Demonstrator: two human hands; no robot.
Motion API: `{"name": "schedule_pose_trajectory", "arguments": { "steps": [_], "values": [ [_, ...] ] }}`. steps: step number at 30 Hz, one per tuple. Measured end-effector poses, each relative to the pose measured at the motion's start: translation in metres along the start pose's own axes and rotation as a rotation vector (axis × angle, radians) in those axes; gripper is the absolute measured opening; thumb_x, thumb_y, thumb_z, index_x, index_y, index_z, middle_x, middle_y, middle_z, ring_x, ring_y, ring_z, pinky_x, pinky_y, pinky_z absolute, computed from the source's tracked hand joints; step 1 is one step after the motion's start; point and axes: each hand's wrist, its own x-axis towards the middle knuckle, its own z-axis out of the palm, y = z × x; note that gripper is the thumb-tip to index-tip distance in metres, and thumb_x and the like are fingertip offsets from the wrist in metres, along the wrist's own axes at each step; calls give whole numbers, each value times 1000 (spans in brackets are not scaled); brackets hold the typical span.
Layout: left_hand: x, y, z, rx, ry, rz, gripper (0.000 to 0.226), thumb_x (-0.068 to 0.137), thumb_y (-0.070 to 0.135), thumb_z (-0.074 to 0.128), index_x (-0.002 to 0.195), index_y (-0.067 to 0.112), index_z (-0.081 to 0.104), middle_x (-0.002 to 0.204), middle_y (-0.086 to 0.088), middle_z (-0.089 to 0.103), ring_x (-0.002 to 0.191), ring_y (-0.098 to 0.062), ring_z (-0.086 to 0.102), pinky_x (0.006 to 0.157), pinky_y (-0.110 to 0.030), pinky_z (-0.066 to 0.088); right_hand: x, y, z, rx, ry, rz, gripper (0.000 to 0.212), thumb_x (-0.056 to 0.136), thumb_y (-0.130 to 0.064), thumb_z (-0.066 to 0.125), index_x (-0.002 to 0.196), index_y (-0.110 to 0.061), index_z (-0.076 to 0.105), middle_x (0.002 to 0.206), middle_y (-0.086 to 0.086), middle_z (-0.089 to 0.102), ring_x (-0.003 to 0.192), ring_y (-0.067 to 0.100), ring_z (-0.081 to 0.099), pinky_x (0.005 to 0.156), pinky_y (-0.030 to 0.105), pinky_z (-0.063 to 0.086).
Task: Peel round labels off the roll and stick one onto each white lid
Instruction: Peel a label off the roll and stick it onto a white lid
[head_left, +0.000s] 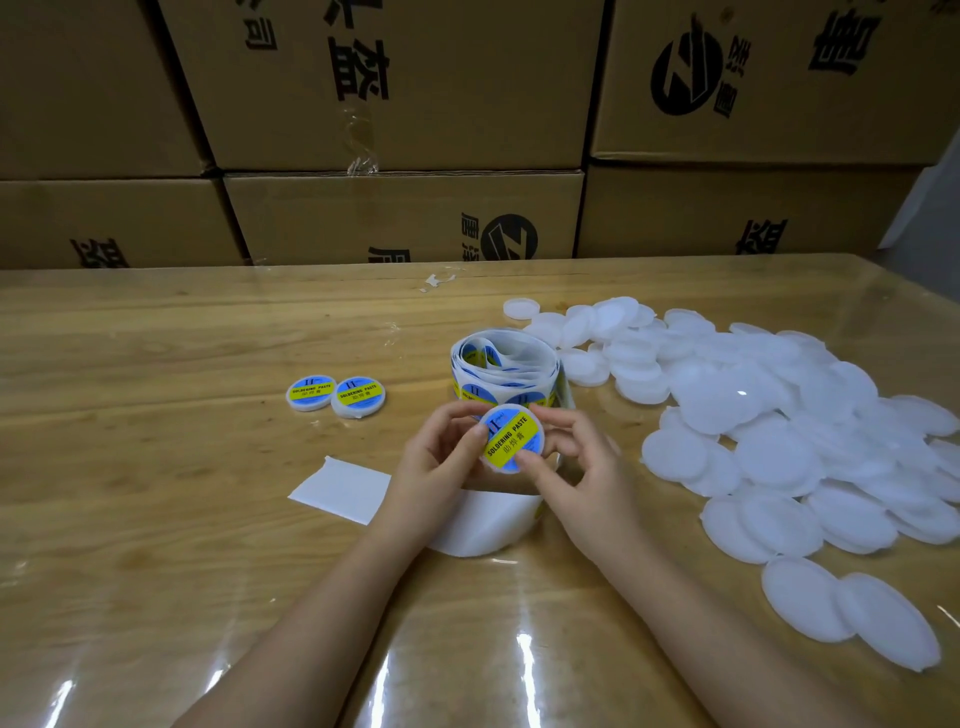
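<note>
Both hands hold one white lid with a round blue and yellow label on its top, just above the table. My left hand grips its left edge, thumb on the label. My right hand grips its right edge, thumb pressing the label's lower part. Right behind the lid stands the loose roll of labels. Its bare white backing strip trails under my hands to the left. Two labelled lids lie side by side at the left. A big heap of plain white lids covers the right side.
The wooden table has a glossy clear cover. Stacked cardboard boxes form a wall right behind its far edge. A small scrap of paper lies near that edge. Two plain lids lie apart at the near right.
</note>
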Motion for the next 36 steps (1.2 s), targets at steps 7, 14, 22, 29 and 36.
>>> {"name": "schedule_pose_trajectory", "arguments": {
  "steps": [7, 14, 22, 29, 36],
  "values": [
    [0, -3, -1, 143, -58, 26, 31, 81, 16, 68, 108, 31, 63, 84, 9, 66, 79, -11, 57, 83, -51, 50, 0, 8, -4, 126, 64, 110, 13, 86, -21, 63, 86, -33, 56, 79, -2, 73, 87, 19, 67, 81, 45, 51],
    [-1, -1, -2, 35, -38, -46, 29, 84, 20, 61, 111, 29, 65, 100, -5, 71, 95, -28, 64, 90, -53, 50, 0, 1, -1, 8, 58, 40, 20, 76, -27, 65, 87, -35, 51, 74, -9, 69, 88, 20, 63, 86, 37, 46],
    [-3, -2, 3, 214, -39, 20, 42, 77, 27, 70, 113, 45, 55, 106, -3, 64, 91, -23, 61, 85, -45, 51, -1, 3, -2, -20, 87, 54, 23, 83, -26, 70, 89, -42, 55, 77, -15, 68, 99, 15, 57, 92, 45, 43],
    [-4, -7, 5, 447, 5, 172, 64, 66, 41, 79, 117, 49, 42, 101, 19, 58, 88, 0, 56, 79, -20, 48, 1, 0, -4, -23, 59, 63, 25, 84, -23, 70, 91, -40, 54, 80, -13, 70, 101, 23, 60, 93, 50, 42],
    [14, -7, -40, 688, 229, 211, 52, 72, 41, 77, 118, 29, 56, 107, 10, 48, 95, 0, 53, 81, -10, 37, 1, 2, -4, -39, 73, 24, 21, 86, -31, 51, 102, -35, 63, 99, -33, 60, 100, 6, 53, 89, 33, 44]
  ]
}}
